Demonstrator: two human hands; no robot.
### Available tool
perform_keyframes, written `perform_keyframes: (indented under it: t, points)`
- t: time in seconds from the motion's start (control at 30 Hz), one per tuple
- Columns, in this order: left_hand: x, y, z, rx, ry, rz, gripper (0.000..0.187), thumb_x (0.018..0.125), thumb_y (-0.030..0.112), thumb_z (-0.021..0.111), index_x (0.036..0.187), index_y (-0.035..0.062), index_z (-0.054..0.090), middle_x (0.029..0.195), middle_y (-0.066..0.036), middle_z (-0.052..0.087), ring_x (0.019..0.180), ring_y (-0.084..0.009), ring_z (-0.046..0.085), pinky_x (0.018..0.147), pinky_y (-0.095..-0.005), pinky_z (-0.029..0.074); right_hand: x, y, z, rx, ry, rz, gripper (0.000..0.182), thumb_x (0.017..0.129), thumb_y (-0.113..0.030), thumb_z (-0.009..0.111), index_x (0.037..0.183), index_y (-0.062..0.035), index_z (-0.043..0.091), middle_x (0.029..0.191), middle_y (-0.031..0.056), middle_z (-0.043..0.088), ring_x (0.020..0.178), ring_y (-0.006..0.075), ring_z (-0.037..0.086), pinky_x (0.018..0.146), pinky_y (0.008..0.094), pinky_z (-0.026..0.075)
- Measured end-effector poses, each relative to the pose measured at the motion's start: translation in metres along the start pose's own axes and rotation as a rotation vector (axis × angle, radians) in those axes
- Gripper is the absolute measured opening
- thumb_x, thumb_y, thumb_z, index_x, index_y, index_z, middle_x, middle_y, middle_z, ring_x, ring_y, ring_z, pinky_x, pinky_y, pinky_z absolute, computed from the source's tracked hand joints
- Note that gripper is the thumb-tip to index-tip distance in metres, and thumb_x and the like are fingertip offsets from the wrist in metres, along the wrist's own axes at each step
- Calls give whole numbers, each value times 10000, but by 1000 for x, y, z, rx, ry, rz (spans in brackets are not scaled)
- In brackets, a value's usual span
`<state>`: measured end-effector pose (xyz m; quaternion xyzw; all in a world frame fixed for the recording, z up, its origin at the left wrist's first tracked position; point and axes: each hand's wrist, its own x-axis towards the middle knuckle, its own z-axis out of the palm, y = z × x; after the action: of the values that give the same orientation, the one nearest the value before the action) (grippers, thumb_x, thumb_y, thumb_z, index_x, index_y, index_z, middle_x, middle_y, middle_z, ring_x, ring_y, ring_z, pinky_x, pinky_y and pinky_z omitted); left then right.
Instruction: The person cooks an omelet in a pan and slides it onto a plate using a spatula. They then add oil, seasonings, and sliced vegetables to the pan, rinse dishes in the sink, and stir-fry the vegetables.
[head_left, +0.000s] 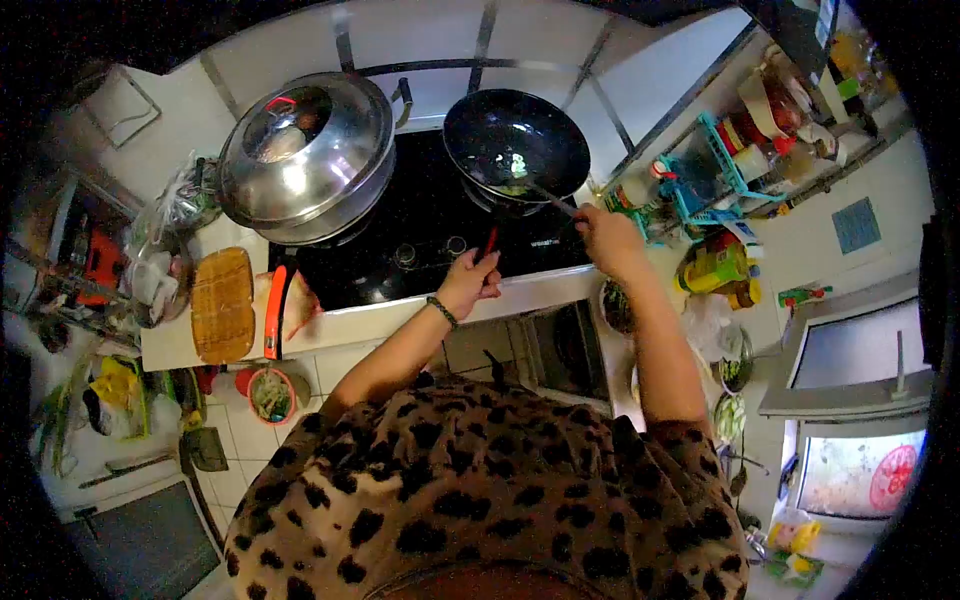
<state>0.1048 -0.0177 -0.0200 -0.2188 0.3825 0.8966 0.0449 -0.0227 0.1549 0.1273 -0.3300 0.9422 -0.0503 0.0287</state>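
Observation:
A dark wok [560, 150] sits on the right burner of the black glass cooktop [400, 280], with a small amount of greenish-yellow food and a bright light reflection inside. My left hand [472, 284], a beaded bracelet at its wrist, is closed round the end of the wok's handle [491, 240], which shows red. In my right hand [612, 243] is the handle of a metal spatula [552, 200], which slants down over the wok's near rim. The spatula's head is hard to make out against the food.
A large lidded steel pot [310, 165] occupies the left burner. Beside the cooktop lie a wooden cutting board [223, 305] and an orange-handled tool [275, 310]. Bottles, jars and a turquoise rack [715, 170] crowd the right. A red-rimmed bin [292, 395] stands below at left.

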Motion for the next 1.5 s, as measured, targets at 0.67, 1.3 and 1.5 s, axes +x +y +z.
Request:
perform_keyframes:
  t: [0.67, 1.3, 1.5]
  points:
    - [-15, -4, 17, 146, 88, 96, 171, 911, 198, 525, 993, 70, 444, 639, -5, 475, 506, -83, 420, 557, -261, 470, 51, 38, 42, 59, 17, -54, 248, 864, -239, 491, 1008, -40, 455, 811, 237, 611, 780, 420, 595, 691, 511, 460]
    - [-2, -35, 38, 171, 128, 234, 315, 910, 215, 520, 1100, 0, 389, 638, -23, 487, 477, -86, 427, 590, -276, 484, 61, 26, 33, 43, 74, 1, 267, 862, -270, 489, 1017, -62, 552, 882, 203, 627, 814, 388, 616, 714, 482, 496]
    - [5, -41, 34, 123, 125, 268, 347, 909, 210, 521, 1129, -16, 376, 630, -30, 489, 460, -93, 422, 588, -270, 481, 2, 44, -25, -45, 36, -36, 255, 841, -287, 509, 1004, -104, 578, 859, 169, 639, 820, 366, 618, 696, 483, 492]
